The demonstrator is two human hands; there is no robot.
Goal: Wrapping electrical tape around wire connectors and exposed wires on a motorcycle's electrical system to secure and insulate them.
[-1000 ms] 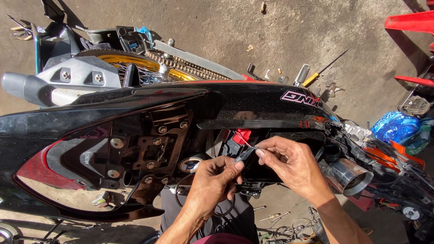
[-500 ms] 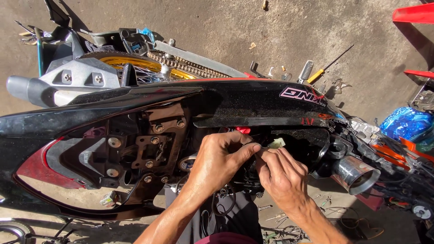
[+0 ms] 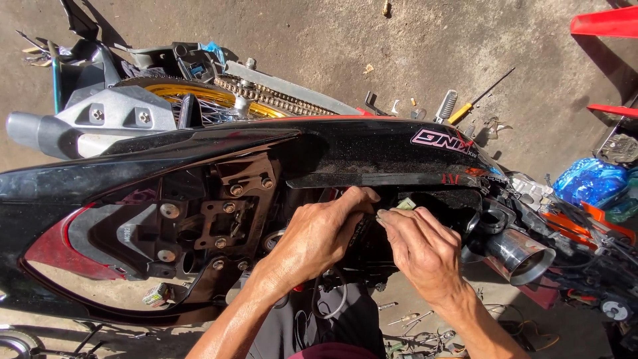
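Note:
A stripped motorcycle tail with glossy black bodywork (image 3: pixel 372 149) lies across the view, its inner frame and bolts exposed. My left hand (image 3: pixel 319 239) reaches into the opening under the black panel, fingers curled on a dark part inside. My right hand (image 3: pixel 422 249) is beside it, fingertips pinching a small pale green connector (image 3: pixel 406 203) at the panel's edge. What the fingers hold deeper in the cavity is hidden.
A gold-rimmed wheel with chain (image 3: pixel 266 100) lies behind the bodywork. A yellow-handled screwdriver (image 3: pixel 475 103) and other tools rest on the concrete. A chrome tube (image 3: pixel 518 252) sticks out at right, near a blue bag (image 3: pixel 588 183) and red plastic parts (image 3: pixel 605 23).
Both hands have moved up and deeper into the opening under the black panel. The red piece seen earlier between them is now covered.

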